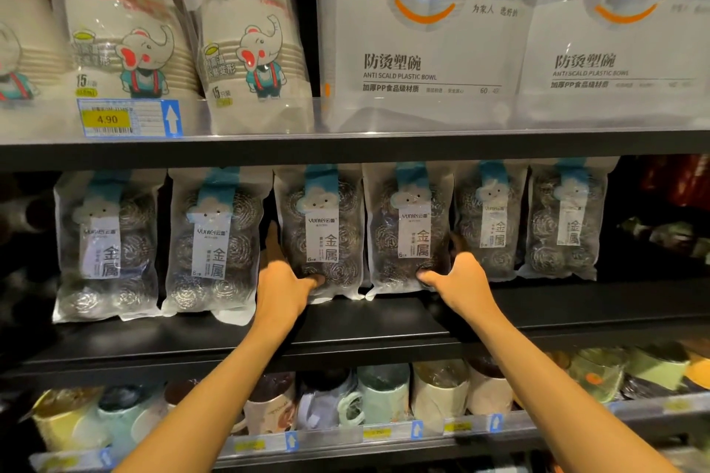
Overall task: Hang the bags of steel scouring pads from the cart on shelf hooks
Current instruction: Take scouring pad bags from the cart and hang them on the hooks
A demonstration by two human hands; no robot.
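Note:
Several clear bags of steel scouring pads hang in a row under the upper shelf. My left hand [282,282] grips the lower left edge of the third bag [322,219], thumb on its front, fingers behind. My right hand [457,280] grips the lower right edge of the fourth bag [409,219] the same way. The two bags hang side by side between my hands. The hooks themselves are hidden behind the bag tops. No cart is in view.
Two more bags [215,238] hang to the left, two [491,215] to the right. Packs of paper bowls [126,35] and plastic bowls [418,38] stand on the shelf above. A black shelf [345,323] lies below the bags, with mugs [384,392] beneath it.

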